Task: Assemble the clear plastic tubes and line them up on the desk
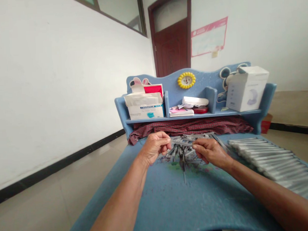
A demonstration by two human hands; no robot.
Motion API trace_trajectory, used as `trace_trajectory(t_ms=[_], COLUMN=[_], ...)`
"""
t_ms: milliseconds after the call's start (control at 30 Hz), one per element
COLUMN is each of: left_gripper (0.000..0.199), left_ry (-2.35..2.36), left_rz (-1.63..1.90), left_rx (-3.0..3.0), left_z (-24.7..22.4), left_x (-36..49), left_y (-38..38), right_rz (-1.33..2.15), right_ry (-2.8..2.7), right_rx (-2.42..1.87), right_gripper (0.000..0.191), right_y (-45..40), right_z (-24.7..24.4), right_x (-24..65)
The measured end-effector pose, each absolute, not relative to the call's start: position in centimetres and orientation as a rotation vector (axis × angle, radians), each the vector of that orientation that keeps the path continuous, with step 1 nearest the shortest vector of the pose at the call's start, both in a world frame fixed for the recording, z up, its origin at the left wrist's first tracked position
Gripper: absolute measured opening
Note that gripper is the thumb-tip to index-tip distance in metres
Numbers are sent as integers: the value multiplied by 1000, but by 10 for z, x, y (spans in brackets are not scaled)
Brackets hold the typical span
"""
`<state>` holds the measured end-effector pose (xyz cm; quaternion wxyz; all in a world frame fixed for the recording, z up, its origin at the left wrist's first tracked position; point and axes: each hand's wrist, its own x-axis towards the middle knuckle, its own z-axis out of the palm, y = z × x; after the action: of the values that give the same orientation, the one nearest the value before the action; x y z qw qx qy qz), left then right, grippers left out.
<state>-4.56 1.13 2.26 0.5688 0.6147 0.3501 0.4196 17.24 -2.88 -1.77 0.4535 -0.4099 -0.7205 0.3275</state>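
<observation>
A thin translucent tube (181, 143), pen-like, is stretched level between my two hands. My left hand (157, 146) pinches its left end between thumb and fingers. At the other end, the fingertips of my right hand (209, 152) are closed on it. Behind and below the tube lies a loose pile of similar clear and dark sticks (183, 155) on the blue table (179, 203). Many more such tubes (272, 159) lie side by side in a row on the right, partly blurred.
A blue shelf (156, 120) along the table's back holds a mask box (146, 110), papers (181, 112), a red round tin (200, 110) and a white box (247, 90). Checkered cloth (196, 126) lies beneath it. A yellow clock (186, 80) is on the backboard.
</observation>
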Motion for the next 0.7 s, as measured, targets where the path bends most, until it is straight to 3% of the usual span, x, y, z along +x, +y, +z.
trace_trajectory(t_ms=[200,400,700], left_gripper=[12,14,29], left_ry=[865,893,850], left_rz=[1039,984,824], left_rx=[1480,1593,1605], left_z=[27,33,37], left_x=[-42,-34,-23], left_y=[11,10,-2], right_rz=[791,271,-167], right_ry=[-1900,-2126,-2269], right_rx=[-1071,-1174,-1353], right_gripper=[28,20,19], right_y=[-20,-21,-32], right_z=[-15,0,28], right_x=[176,176,173])
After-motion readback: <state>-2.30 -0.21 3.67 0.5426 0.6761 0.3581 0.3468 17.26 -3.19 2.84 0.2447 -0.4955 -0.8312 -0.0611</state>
